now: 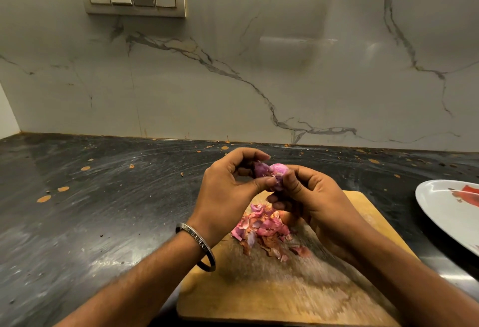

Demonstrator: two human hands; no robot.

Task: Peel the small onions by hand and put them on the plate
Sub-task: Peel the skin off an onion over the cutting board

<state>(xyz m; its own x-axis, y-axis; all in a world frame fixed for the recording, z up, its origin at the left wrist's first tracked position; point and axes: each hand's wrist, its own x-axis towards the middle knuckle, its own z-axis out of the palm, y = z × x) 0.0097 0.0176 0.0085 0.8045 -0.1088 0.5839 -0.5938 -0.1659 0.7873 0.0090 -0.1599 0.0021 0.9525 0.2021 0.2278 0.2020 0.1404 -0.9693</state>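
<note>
A small onion (pixel 274 172) is held up above the far edge of the cutting board (pixel 259 298), pinched between the curled fingers of the left hand (pixel 228 192) and the right hand (pixel 311 197), with a loose flap of skin caught at the left fingertips. The plate (pixel 448 212) lies well off to the right on the dark counter (pixel 90 197), nearer the right hand, so the drop-off is judged a rightward reach by that hand. A pile of peels (pixel 264 230) is left on the board below the hands; the onion's long axis cannot be told.
</note>
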